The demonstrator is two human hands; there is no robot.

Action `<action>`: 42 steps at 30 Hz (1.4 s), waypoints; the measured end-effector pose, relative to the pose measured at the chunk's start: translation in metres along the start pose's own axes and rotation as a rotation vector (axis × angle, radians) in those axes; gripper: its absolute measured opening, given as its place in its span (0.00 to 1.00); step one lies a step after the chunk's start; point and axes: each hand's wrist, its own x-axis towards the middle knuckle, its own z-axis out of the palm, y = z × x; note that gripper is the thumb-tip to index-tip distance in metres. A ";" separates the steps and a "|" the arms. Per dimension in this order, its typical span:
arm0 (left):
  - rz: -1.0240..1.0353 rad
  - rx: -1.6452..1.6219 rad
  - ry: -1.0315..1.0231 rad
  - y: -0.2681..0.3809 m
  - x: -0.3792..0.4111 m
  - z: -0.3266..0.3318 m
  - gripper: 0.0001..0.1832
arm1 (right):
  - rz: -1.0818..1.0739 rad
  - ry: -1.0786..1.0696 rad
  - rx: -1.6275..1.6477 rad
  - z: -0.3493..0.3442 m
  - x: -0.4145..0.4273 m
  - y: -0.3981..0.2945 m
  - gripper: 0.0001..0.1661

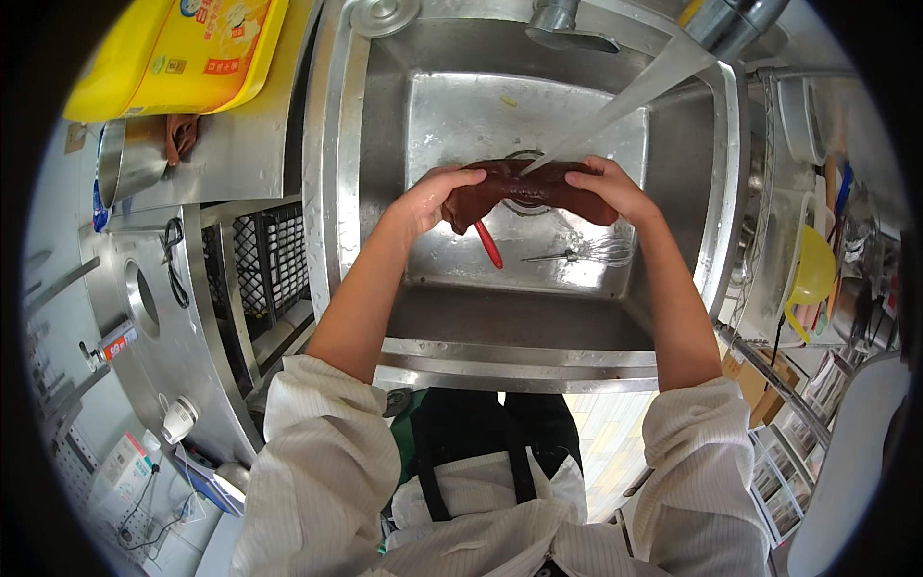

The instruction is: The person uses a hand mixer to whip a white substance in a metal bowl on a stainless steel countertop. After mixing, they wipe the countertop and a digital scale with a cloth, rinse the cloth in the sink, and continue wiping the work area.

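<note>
Both my hands hold a dark reddish-brown, limp, wet sheet-like item (519, 186) over a steel sink; its material I cannot tell. My left hand (433, 198) grips one end, thumb on top, and my right hand (613, 189) grips the other. A stream of water (613, 112) from the faucet (735, 25) strikes its middle. Below it on the sink floor lie a red-handled utensil (489, 245), its far end hidden under the item, and a wire whisk (595, 253). The drain (530, 209) is partly covered. A small yellow scrap (509, 102) lies farther back.
The sink's front rim (519, 360) runs before my body. A steel counter at left bears a yellow container (195, 58) and a metal pot (133, 162) with brown material over its edge. A second tap (566, 29) stands behind the basin. Wire shelving (768, 180) with a yellow vessel (813, 267) is at right.
</note>
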 end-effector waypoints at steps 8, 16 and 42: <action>0.247 -0.340 0.148 0.008 -0.007 0.064 0.38 | -0.246 0.210 -0.123 0.125 -0.028 -0.099 0.23; 0.311 -0.610 -0.462 0.028 -0.050 0.059 0.41 | -0.300 0.171 0.176 0.074 -0.014 -0.046 0.26; 0.269 -0.414 0.026 0.007 -0.066 0.064 0.15 | -0.876 0.985 -0.214 0.043 -0.028 -0.182 0.18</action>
